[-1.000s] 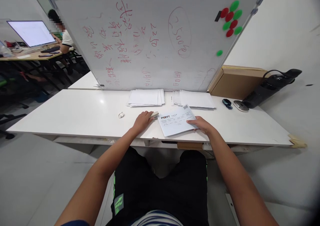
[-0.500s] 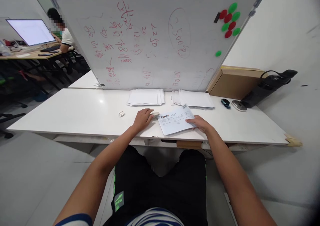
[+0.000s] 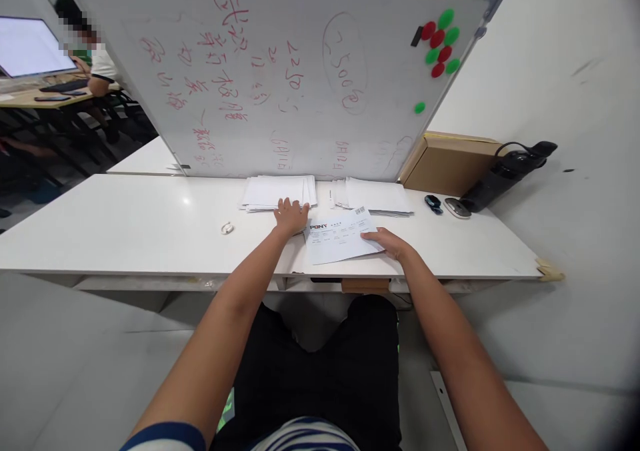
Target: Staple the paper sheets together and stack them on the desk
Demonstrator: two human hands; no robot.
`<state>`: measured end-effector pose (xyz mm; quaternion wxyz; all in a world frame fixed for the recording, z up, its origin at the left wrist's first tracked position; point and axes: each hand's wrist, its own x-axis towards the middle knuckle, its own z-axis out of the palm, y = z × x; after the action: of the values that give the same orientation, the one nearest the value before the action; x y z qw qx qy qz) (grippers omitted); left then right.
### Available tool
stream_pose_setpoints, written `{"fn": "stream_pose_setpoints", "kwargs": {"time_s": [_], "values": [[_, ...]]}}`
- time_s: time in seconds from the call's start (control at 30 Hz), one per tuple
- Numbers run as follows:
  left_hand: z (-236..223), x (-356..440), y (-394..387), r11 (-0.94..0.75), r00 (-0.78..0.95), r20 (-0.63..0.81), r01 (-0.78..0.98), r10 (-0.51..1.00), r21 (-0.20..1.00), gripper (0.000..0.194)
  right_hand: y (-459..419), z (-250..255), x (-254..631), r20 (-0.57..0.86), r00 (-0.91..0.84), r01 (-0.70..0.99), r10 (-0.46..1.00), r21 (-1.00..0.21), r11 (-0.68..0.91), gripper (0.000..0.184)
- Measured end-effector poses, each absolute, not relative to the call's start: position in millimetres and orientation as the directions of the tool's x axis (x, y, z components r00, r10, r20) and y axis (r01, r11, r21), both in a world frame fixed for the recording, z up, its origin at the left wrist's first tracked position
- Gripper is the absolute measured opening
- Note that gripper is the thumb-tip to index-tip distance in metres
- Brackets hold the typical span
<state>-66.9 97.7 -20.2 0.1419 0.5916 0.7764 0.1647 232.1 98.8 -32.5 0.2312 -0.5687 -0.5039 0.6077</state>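
Note:
My right hand [image 3: 390, 241] grips the right end of a sheaf of printed paper [image 3: 337, 241] with "PONY" at its top left. The thumb lies on top and the fingers are underneath. My left hand [image 3: 291, 216] is open, fingers apart, reaching over the front edge of the left paper stack [image 3: 280, 191]. Whether its fingertips touch the stack I cannot tell. A small pale object, like a stapler, is almost wholly hidden under the left hand beside the sheaf's left corner. To the right lies a second paper stack [image 3: 377, 194].
Behind the stacks stands a whiteboard [image 3: 300, 131] with red writing and magnets. A white ring-shaped item [image 3: 227, 228] lies on the white desk [image 3: 150, 231]. At right are a dark watch-like item [image 3: 433, 203], a mouse [image 3: 457, 208], a black bottle [image 3: 500, 178] and a cardboard box [image 3: 445, 164].
My left hand has let go of the pale stapler-like object and moved forward to the left stack, its fingers spreading. The right hand keeps the sheaf. The view has shifted right.

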Motion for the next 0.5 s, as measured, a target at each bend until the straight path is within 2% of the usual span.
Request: {"fn": "stream_pose_setpoints", "kwargs": {"time_s": [0.27, 0.5], "values": [[-23.4, -67.6, 95.6, 0.236, -0.268, 0.012, 0.869, 0.963, 0.436, 0.06, 99.1, -25.8, 229.2, -0.5, -0.252, 0.311, 0.828, -0.852, -0.42, 0.04], [-23.7, -66.7, 93.8, 0.215, -0.248, 0.02, 0.871, 0.968, 0.442, 0.064, 103.8, -33.6, 232.2, -0.498, -0.2, 0.329, 0.844, -0.845, -0.42, 0.047]]}}
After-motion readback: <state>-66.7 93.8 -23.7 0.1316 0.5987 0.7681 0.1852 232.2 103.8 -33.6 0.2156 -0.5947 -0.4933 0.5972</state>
